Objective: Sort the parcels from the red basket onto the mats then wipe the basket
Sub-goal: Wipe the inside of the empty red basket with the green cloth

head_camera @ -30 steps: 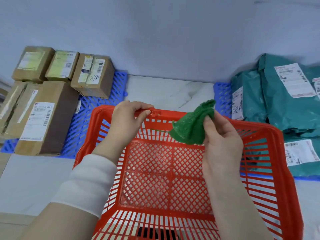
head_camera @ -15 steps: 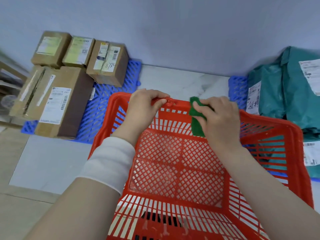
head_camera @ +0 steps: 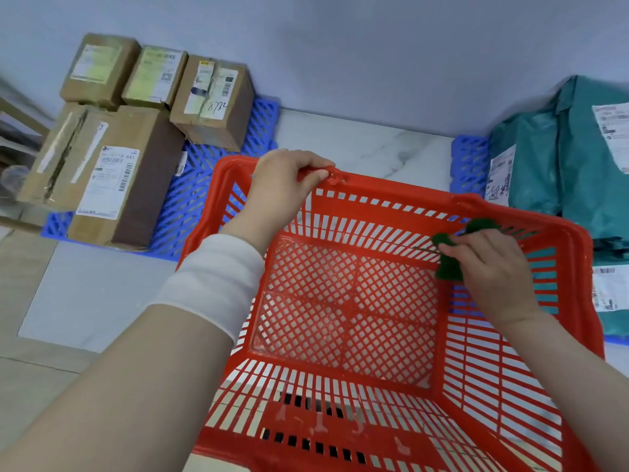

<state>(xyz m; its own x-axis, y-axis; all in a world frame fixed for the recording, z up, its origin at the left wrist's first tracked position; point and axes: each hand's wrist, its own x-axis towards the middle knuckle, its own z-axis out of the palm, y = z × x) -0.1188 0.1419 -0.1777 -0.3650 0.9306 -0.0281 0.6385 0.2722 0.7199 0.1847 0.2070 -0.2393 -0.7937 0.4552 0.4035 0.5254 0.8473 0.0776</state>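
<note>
The red basket (head_camera: 343,373) stands in front of me with nothing inside it. My left hand (head_camera: 282,189) grips its far rim near the left corner. My right hand (head_camera: 490,267) holds a green cloth (head_camera: 447,257) pressed against the inside of the far wall, close to the right corner. Several brown cardboard boxes (head_camera: 112,172) sit on a blue mat (head_camera: 190,206) at the left. Teal plastic mailer bags (head_camera: 571,165) lie on another blue mat (head_camera: 469,161) at the right.
A grey wall runs behind the mats. Pale marble floor (head_camera: 367,144) shows between the two mats and to the left of the basket. A wooden frame edge (head_camera: 20,114) is at the far left.
My right hand has swept the green cloth rightward along the far wall of the basket, from its middle to the right corner. My left hand keeps its grip on the rim.
</note>
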